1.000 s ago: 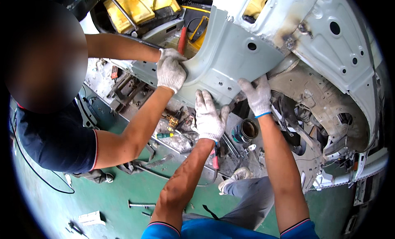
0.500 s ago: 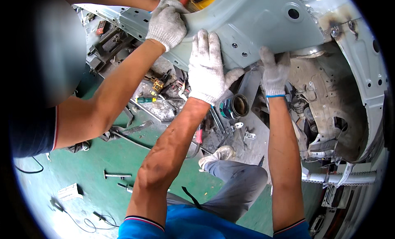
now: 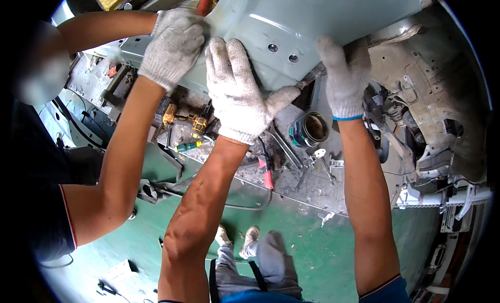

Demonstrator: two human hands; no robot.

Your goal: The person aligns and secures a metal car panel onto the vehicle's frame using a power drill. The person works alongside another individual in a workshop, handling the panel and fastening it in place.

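A pale grey-green car body panel (image 3: 307,21) spans the top of the view. My left hand (image 3: 237,92), in a white knit glove, lies against its lower edge with fingers stretched out flat and thumb spread. Further right, my gloved right hand (image 3: 344,79) grips the panel's edge: the thumb is on the outer face, and the other fingertips are hidden behind the edge. Two small holes in the panel show between my hands. At the left, a co-worker's gloved hands (image 3: 174,50) press together on the same panel.
Below the panel, a cluttered grey platform (image 3: 291,186) bears an open can (image 3: 315,127), a red-handled torch (image 3: 266,172), a yellow power tool (image 3: 198,123) and a green screwdriver (image 3: 187,146). Bare car bodywork (image 3: 416,94) stands at the right. Green floor (image 3: 312,240) lies below.
My view has shifted, with the panel and hands now larger. My feet now stand close together on the floor; one leg was bent forward by the platform. Both my hands stay on the panel.
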